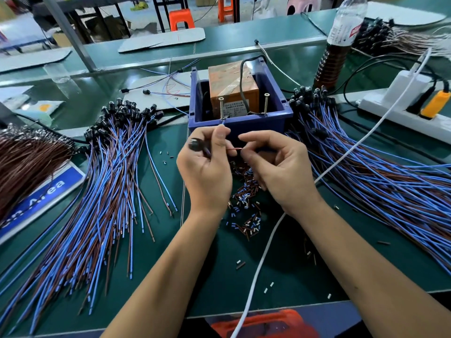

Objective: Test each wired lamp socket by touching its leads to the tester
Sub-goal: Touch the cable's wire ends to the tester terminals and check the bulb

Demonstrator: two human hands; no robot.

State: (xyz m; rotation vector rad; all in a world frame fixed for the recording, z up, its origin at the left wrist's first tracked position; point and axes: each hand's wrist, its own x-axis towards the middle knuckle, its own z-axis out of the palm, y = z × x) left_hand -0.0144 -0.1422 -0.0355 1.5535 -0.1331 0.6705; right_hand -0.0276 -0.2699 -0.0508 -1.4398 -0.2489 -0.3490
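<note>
Green matting covers the counter (151, 252), a workshop floor behind. At frame centre the left hand (207, 167) holds a black lamp socket (195, 143), its grip pinching the blue lead (223, 123) up to the left screw (221, 107) of the tester (240, 103); the right hand (278, 167) pinches the brown lead (234, 148), not yet at the right screw (266, 103). Socket piles lie left (102, 191) and right (378, 179); which is tested I cannot tell. Insulation offcuts (244, 203) crowd the gap; only the near edge has room.
</note>
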